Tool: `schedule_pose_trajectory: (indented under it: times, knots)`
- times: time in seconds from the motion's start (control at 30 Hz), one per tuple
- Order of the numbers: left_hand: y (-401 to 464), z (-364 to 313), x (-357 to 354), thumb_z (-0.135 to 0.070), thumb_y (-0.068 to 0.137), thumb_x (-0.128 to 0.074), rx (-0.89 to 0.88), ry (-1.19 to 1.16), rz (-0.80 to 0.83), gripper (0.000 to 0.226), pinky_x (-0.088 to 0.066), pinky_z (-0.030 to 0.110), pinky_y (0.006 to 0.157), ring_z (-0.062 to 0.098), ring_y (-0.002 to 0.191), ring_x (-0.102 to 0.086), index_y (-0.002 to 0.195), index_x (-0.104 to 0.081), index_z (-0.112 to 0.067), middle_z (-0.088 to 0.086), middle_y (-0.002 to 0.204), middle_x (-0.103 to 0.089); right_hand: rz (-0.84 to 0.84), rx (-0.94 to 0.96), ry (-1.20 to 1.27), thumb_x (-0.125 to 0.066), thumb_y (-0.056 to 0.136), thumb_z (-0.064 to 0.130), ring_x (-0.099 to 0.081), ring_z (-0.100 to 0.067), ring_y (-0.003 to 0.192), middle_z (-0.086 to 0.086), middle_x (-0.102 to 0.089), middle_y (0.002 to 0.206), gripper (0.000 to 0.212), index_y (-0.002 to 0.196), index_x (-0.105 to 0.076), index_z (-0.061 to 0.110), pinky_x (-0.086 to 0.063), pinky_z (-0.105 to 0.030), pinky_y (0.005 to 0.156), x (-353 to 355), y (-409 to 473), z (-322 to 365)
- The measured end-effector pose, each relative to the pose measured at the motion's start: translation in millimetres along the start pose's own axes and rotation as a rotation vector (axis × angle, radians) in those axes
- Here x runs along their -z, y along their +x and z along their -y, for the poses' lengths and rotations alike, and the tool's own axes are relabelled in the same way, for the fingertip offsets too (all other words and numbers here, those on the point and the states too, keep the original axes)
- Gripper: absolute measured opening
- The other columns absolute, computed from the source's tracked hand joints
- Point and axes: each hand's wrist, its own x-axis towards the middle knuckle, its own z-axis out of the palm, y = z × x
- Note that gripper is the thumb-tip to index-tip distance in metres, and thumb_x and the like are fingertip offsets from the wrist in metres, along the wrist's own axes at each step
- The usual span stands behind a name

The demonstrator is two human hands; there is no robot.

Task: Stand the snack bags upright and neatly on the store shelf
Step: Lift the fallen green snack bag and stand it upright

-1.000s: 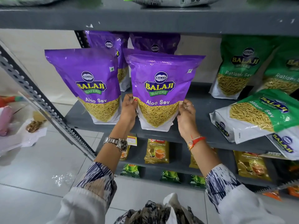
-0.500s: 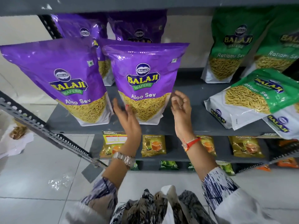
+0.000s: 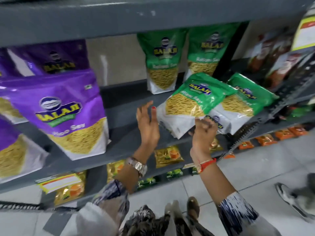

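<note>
A green Ratlami Sev bag (image 3: pixel 190 101) lies tilted on its back on the grey shelf (image 3: pixel 122 116), overlapping a second lying green bag (image 3: pixel 245 101). My right hand (image 3: pixel 203 133) curls over the first bag's white bottom edge, thumb underneath. My left hand (image 3: pixel 147 123) hovers open just left of that bag, fingers spread, close to its corner. Two green bags (image 3: pixel 162 65) stand upright at the back. A purple Aloo Sev bag (image 3: pixel 68 113) stands upright at the left, with more purple bags behind and beside it. The view is motion-blurred.
The upper shelf board (image 3: pixel 102 19) hangs close above the bags. A perforated metal upright (image 3: pixel 247 135) runs along the right of the green bags. Small yellow packets (image 3: pixel 167 155) fill the lower shelf. Another person's shoe (image 3: pixel 293 198) is on the tiled floor at the right.
Both hands let go of the upright purple bag and moved right to the lying green bag. The view swung right with them.
</note>
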Motion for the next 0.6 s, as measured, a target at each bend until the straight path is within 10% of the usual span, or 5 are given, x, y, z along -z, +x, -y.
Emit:
schedule_pose_trajectory:
  times: [0.2,0.37,0.43,0.5,0.6]
  knots:
    - [89.9,-23.8,-57.9,-0.025,0.092,-0.044,0.371,0.345,0.403,0.032,-0.043,0.041,0.085,0.037,0.104,-0.058,0.093,-0.058,0.004,0.029,0.108,-0.059,0.139,-0.420,-0.009,-0.056,0.090,0.022,-0.048,-0.014,0.067,-0.002,-0.049,0.074,0.010,0.084,-0.052,0.016,-0.052,-0.023,0.048,19.0,38.3,9.5]
    - [131.0,3.1,-78.7,-0.051,0.070,-0.064,0.504,0.354,0.661,0.056,-0.047,0.042,0.098,0.034,0.105,-0.062,0.104,-0.063,-0.007,0.016,0.109,-0.067,0.347,-0.490,0.031,-0.048,0.094,0.015,-0.035,-0.069,0.089,-0.055,-0.035,0.096,0.036,0.101,-0.047,-0.020,-0.043,-0.066,0.087,24.5,49.5,22.7]
    - [125.7,-10.7,-80.7,-0.030,0.083,-0.058,0.556,0.241,0.588,0.024,-0.050,0.039,0.091,0.031,0.093,-0.065,0.092,-0.062,-0.008,0.016,0.093,-0.069,0.347,-0.540,0.035,-0.047,0.095,0.015,-0.033,-0.064,0.117,-0.050,-0.032,0.125,0.042,0.117,-0.039,-0.020,-0.028,-0.064,0.108,27.5,54.5,21.5]
    - [117.0,-24.1,-83.8,-0.020,0.085,-0.058,0.612,0.158,0.528,0.014,-0.051,0.034,0.079,0.022,0.069,-0.066,0.085,-0.062,-0.007,0.010,0.071,-0.071,0.391,-0.502,0.033,-0.047,0.095,0.015,-0.057,-0.044,0.101,-0.031,-0.059,0.106,0.020,0.093,-0.058,-0.002,-0.042,-0.049,0.102,28.4,56.1,23.0]
    - [109.6,-24.9,-83.5,-0.020,0.084,-0.059,0.598,0.105,0.536,0.037,-0.048,0.042,0.098,0.030,0.098,-0.064,0.115,-0.059,0.001,0.018,0.106,-0.068,0.423,-0.505,0.046,-0.044,0.095,0.011,-0.059,-0.026,0.082,-0.018,-0.057,0.095,0.018,0.082,-0.056,0.011,-0.051,-0.037,0.079,28.8,63.8,21.1]
